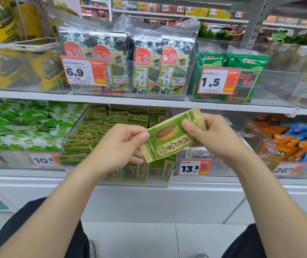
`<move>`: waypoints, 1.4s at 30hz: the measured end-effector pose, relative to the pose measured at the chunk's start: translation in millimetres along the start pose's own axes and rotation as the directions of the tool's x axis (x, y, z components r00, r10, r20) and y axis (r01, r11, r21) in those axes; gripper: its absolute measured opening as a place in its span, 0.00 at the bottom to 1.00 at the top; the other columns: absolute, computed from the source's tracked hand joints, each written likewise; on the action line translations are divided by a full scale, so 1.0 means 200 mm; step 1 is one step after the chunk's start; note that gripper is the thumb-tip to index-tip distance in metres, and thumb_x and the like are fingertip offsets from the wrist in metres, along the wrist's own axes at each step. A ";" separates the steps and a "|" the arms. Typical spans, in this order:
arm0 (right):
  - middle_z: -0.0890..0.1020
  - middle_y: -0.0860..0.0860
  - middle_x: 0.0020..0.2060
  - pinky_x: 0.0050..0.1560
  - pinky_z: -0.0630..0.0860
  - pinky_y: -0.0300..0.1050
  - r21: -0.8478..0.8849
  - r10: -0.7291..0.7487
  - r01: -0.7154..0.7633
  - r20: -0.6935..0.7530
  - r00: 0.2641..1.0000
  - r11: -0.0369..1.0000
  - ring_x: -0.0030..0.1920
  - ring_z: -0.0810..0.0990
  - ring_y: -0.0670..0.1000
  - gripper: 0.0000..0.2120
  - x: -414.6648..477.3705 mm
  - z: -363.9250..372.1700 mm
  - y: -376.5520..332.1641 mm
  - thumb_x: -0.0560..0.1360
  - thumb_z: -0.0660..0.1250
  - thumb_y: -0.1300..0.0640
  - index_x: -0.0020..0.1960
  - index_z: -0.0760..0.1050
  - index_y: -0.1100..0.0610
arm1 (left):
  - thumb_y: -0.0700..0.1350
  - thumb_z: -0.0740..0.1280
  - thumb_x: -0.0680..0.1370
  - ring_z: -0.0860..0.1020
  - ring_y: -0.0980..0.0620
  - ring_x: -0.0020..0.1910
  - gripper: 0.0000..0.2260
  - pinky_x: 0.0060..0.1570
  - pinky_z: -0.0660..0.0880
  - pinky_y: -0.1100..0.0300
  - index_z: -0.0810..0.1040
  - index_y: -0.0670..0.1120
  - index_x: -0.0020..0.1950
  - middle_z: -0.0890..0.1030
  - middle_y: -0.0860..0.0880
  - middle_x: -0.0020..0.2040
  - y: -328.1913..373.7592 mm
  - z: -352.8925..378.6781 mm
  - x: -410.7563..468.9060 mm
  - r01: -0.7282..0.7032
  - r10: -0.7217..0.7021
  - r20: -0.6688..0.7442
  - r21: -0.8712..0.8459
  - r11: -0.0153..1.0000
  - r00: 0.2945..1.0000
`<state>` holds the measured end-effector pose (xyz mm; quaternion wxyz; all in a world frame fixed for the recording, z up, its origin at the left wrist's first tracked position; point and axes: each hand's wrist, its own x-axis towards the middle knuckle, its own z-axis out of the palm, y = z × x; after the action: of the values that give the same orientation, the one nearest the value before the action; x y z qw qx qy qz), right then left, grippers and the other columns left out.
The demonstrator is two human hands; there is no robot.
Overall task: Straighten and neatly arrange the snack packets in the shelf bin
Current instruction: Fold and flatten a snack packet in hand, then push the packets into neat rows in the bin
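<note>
A green and tan sunflower-seed packet (169, 137) is held tilted in front of the lower shelf, its top end up to the right. My left hand (120, 146) pinches its lower left end and my right hand (209, 132) pinches its upper right end. Behind it stands a clear plastic bin (69, 135) with several rows of the same green packets (100, 127), standing upright with their tan top edges showing. More of these packets press against the bin's front wall, partly hidden by my left forearm.
A bin of white and green packets (22, 125) is to the left, a bin with orange and blue packets (294, 140) to the right. Seaweed packs (128, 62) fill the upper shelf. Price tags (193, 167) hang along the lower shelf edge.
</note>
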<state>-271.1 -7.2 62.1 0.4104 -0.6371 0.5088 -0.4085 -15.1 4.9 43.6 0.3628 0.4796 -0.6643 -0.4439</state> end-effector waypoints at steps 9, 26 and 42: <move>0.88 0.38 0.47 0.53 0.80 0.41 -0.525 -0.489 0.374 -0.094 0.867 0.765 0.46 0.85 0.46 0.12 0.10 -0.01 0.10 0.81 0.72 0.59 0.60 0.85 0.44 | 0.42 0.68 0.83 0.83 0.60 0.47 0.11 0.52 0.79 0.62 0.82 0.52 0.64 0.84 0.57 0.52 -0.08 -0.01 0.19 -0.059 0.236 -0.335 0.461 0.885 0.912; 0.82 0.62 0.46 0.42 0.71 0.56 -0.870 -0.392 0.105 -0.107 0.914 0.481 0.46 0.79 0.68 0.10 0.47 0.12 0.27 0.84 0.62 0.60 0.63 0.77 0.58 | 0.64 0.81 0.68 0.81 0.45 0.54 0.27 0.44 0.72 0.53 0.82 0.53 0.61 0.80 0.50 0.55 0.00 0.11 0.70 -0.171 0.050 0.166 0.976 0.135 0.985; 0.83 0.62 0.46 0.40 0.69 0.55 -0.838 -0.417 0.131 -0.124 0.901 0.530 0.46 0.78 0.67 0.10 0.46 0.08 0.31 0.84 0.62 0.60 0.64 0.77 0.58 | 0.41 0.71 0.80 0.75 0.44 0.47 0.11 0.44 0.76 0.49 0.81 0.48 0.62 0.75 0.47 0.51 -0.12 0.21 0.76 -0.037 -0.022 0.041 0.987 0.159 0.999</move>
<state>-261.2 -103.9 8.8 -0.0829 -0.7532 0.5877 -0.2835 -87.9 -133.6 15.2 -0.0479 0.5867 -0.8040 0.0837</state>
